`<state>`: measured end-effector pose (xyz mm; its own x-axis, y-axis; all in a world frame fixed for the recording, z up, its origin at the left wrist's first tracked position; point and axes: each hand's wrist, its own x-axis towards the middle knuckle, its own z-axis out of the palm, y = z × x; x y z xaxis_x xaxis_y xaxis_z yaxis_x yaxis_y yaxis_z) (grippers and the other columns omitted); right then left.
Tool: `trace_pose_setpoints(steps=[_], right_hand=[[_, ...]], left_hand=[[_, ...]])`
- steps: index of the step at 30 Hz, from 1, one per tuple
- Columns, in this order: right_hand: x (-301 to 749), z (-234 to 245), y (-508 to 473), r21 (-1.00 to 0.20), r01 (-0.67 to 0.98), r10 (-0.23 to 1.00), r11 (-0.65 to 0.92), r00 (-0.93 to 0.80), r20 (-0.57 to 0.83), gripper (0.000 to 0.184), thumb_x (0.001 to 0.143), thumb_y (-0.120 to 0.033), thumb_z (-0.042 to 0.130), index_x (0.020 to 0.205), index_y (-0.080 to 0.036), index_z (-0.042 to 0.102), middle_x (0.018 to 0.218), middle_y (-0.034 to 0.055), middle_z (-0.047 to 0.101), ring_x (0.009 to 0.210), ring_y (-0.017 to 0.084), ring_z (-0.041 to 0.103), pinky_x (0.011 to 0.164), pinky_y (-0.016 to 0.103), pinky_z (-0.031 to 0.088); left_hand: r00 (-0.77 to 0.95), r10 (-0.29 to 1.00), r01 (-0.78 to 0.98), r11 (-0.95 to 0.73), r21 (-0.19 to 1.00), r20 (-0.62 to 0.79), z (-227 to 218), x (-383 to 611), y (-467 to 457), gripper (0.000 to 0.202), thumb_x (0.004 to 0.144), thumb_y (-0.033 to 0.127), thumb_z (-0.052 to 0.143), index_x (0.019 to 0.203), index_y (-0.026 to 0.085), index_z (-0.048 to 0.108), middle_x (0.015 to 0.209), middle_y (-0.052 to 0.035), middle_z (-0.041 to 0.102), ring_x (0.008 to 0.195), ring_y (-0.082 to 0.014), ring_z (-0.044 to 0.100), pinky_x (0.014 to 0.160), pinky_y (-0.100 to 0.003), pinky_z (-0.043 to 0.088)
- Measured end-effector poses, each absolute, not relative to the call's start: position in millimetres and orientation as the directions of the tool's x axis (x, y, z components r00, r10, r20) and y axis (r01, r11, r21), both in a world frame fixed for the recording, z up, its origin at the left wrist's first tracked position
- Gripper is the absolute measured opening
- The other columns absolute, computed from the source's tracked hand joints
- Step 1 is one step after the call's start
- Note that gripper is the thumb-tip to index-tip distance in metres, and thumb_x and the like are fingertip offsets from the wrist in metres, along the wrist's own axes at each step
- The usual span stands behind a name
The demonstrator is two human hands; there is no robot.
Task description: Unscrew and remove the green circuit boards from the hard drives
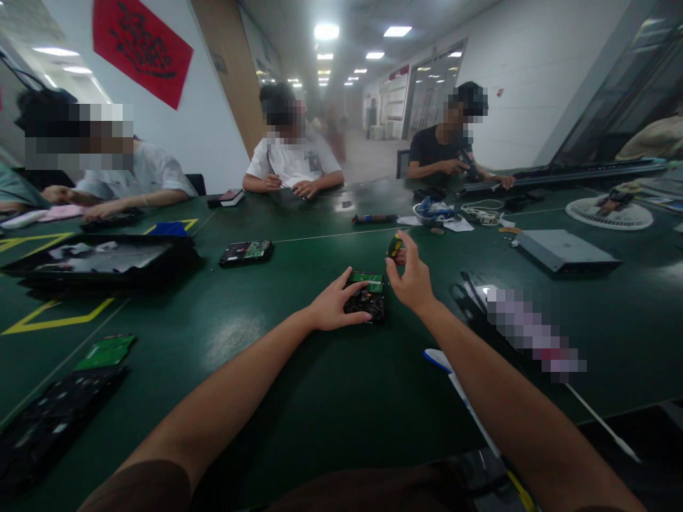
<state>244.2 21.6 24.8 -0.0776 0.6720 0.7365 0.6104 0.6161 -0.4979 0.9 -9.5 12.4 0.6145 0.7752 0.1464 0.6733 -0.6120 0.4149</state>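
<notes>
On the green table in front of me lies a black device with a green circuit board [373, 302], its insides exposed. My left hand [334, 304] grips it from the left, thumb along the near side and fingers spread over the board. Just right of and above the device, my right hand [413, 281] pinches a small black-and-yellow object [395, 247] between thumb and fingers. That object stands upright in the grip, apart from the device; its lower end is hidden by the fingers.
A similar opened device [246, 253] lies left of centre. Black casing parts [58, 412] and a green board [107, 351] are at lower left, below a black tray [107, 259]. A grey metal box [566, 250] and white fan grille [608, 212] sit right. Several people work opposite.
</notes>
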Motion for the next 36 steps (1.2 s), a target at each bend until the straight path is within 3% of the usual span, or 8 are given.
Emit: trace_pose_setpoints(steps=[7,13,19,26,32,36], right_hand=[[242.7,27.1,19.4,-0.485,0.618,0.672,0.619,-0.098,0.734,0.061,0.097,-0.035,0.057,0.153,-0.032,0.033,0.119,0.0074,0.068,0.094,0.024,0.070,0.089,0.046,0.062],[244.2,26.1,19.8,-0.500,0.624,0.680,0.600,-0.069,0.730,0.064,0.098,-0.030,0.053,0.156,-0.028,0.026,0.128,0.0119,0.065,0.099,0.024,0.071,0.093,0.047,0.061],[244.4,23.9,22.3,-0.462,0.635,0.658,0.619,-0.099,0.746,0.062,0.098,-0.033,0.057,0.154,-0.028,0.031,0.123,0.0102,0.067,0.095,0.024,0.070,0.091,0.047,0.062],[243.7,21.2,22.3,-0.427,0.653,0.638,0.625,-0.112,0.762,0.061,0.100,-0.031,0.052,0.155,-0.030,0.028,0.146,0.0129,0.055,0.105,0.026,0.070,0.098,0.050,0.059],[244.5,18.3,23.9,-0.440,0.660,0.651,0.608,-0.099,0.752,0.060,0.099,-0.037,0.055,0.154,-0.031,0.032,0.127,0.0113,0.063,0.098,0.028,0.070,0.093,0.052,0.061],[244.3,19.4,23.2,-0.424,0.653,0.625,0.628,-0.098,0.775,0.060,0.100,-0.032,0.053,0.155,-0.029,0.029,0.140,0.0133,0.057,0.105,0.027,0.069,0.097,0.049,0.059]], left_hand=[[0.617,0.773,0.667,-0.613,0.424,0.148,19.2,1.7,-13.8,0.093,0.083,0.077,0.062,0.157,0.027,0.039,0.172,-0.0159,0.005,0.155,-0.0433,0.018,0.122,-0.057,0.028],[0.618,0.773,0.669,-0.613,0.420,0.144,17.8,2.0,-12.7,0.093,0.083,0.077,0.061,0.158,0.027,0.038,0.172,-0.0148,0.004,0.155,-0.0432,0.020,0.122,-0.055,0.029],[0.619,0.769,0.666,-0.621,0.413,0.159,11.0,1.2,-8.3,0.095,0.081,0.078,0.062,0.157,0.025,0.040,0.172,-0.0165,0.003,0.156,-0.0428,0.018,0.123,-0.055,0.027],[0.625,0.766,0.660,-0.622,0.421,0.153,16.0,1.0,-11.1,0.094,0.083,0.078,0.060,0.157,0.026,0.039,0.172,-0.0168,0.004,0.156,-0.0419,0.017,0.123,-0.056,0.027],[0.618,0.772,0.665,-0.615,0.423,0.150,15.0,1.8,-10.5,0.094,0.082,0.078,0.062,0.157,0.027,0.039,0.172,-0.0164,0.004,0.156,-0.0426,0.019,0.123,-0.055,0.028],[0.615,0.776,0.670,-0.608,0.426,0.139,18.3,1.5,-12.9,0.093,0.083,0.078,0.061,0.158,0.027,0.038,0.172,-0.0150,0.003,0.155,-0.0428,0.020,0.123,-0.055,0.028]])
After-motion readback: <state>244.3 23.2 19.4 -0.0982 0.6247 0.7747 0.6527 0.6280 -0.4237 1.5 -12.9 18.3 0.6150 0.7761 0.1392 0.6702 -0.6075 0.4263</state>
